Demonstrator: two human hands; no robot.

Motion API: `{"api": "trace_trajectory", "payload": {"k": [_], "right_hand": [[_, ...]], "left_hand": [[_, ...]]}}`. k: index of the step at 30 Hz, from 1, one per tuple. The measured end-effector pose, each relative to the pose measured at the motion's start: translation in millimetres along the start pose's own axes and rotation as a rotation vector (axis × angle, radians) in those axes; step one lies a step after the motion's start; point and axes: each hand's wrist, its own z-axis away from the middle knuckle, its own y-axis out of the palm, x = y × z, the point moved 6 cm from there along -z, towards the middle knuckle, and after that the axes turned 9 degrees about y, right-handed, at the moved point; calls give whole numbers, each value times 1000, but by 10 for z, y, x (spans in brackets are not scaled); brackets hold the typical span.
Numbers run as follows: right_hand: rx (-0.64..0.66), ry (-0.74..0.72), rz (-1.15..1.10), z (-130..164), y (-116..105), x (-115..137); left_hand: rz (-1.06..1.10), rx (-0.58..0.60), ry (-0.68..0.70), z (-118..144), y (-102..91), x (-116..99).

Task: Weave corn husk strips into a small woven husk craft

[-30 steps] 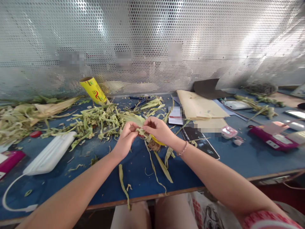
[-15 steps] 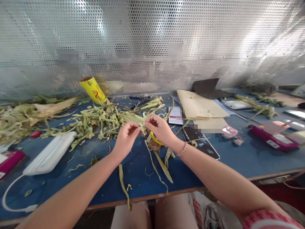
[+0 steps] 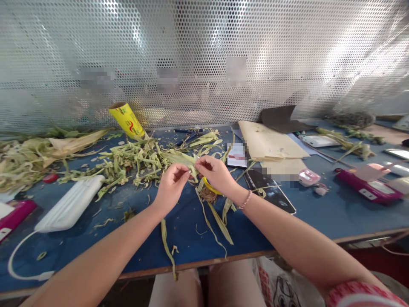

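Close together above the table's middle, both hands are closed in a pinch. Between the fingertips of my left hand [image 3: 173, 184] and my right hand [image 3: 216, 173] is a pale green strip of dried husk [image 3: 193, 171]. Its far end runs into the loose husk pieces behind. Just under my right hand lie a yellow ring [image 3: 210, 186], partly covered by that hand, and a brown coil [image 3: 207, 195] that looks like twine. Loose husk strips [image 3: 220, 224] trail toward the table's front edge. Beyond my left hand spreads a heap of knotted husk pieces [image 3: 134, 160].
A yellow cardboard tube [image 3: 127, 120] leans at the back. A white power bank [image 3: 72, 204] with a cable lies left. On the right are a dark phone [image 3: 271, 192], beige paper [image 3: 271, 140] and a magenta device [image 3: 367, 185]. A perforated metal panel [image 3: 198, 55] stands behind the blue table.
Hardly anything differs. My fingers have shifted slightly on the husk strip, and the whole view has moved a little.
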Motion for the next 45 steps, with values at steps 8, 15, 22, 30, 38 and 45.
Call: {"api": "trace_trajectory", "payload": {"k": [8, 15, 22, 30, 38, 45], "right_hand": [[78, -35, -64, 23, 48, 36], [18, -50, -15, 25, 43, 30], [-54, -37, -31, 103, 39, 75], [59, 71, -389, 39, 62, -22], [-23, 91, -430, 19, 17, -42], [-72, -125, 94, 87, -16, 148]], "left_hand": [[-35, -4, -6, -1, -13, -51], [-33, 2, -19, 9, -6, -56], [-76, 0, 14, 7, -10, -60], [-25, -23, -35, -10, -31, 4], [47, -10, -9, 19, -14, -22], [-91, 30, 38, 45, 14, -88]]}}
